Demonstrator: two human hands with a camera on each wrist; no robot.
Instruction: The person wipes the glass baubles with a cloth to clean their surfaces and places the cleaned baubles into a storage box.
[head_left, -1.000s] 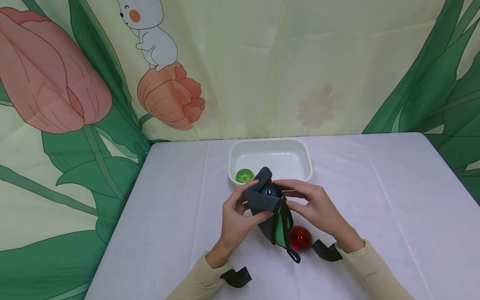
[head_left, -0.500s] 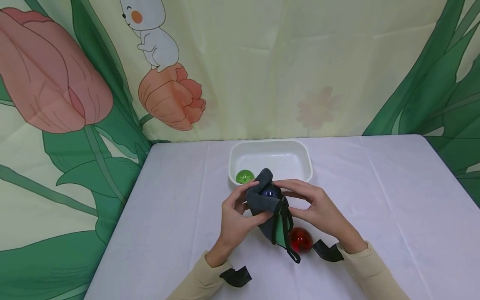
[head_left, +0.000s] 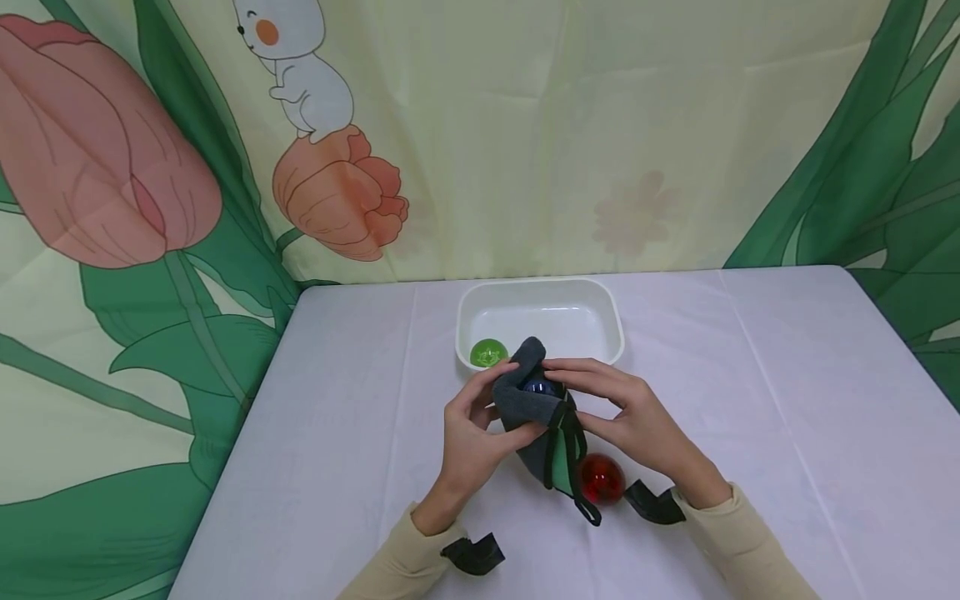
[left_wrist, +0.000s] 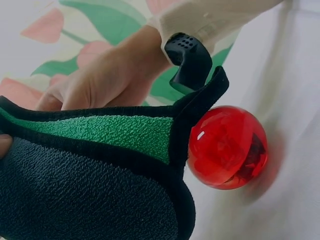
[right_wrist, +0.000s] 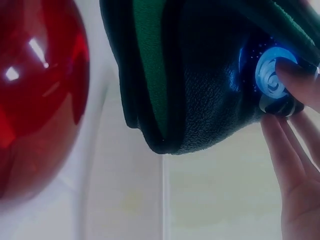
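Note:
A dark grey cloth (head_left: 528, 407) with black edging, a green reverse side and a dangling loop is folded around a glossy blue ball (head_left: 542, 387). My left hand (head_left: 476, 437) grips the cloth from the left, thumb in front and fingers behind. From the right, my right hand (head_left: 641, 417) pinches the ball; in the right wrist view its thumb lies over a pale swirl on the blue ball (right_wrist: 275, 75). A clear red ball (head_left: 602, 478) rests on the table just below the cloth, close to the right wrist.
Behind the hands, a white rectangular tray (head_left: 540, 287) holds a green ball (head_left: 489, 352) in its near left corner. A white cloth covers the table (head_left: 750, 467). A printed curtain (head_left: 487, 142) hangs along the far edge.
The right hand's fingers shift slightly over the blue ball. The left hand, cloth, red ball and tray stay in place.

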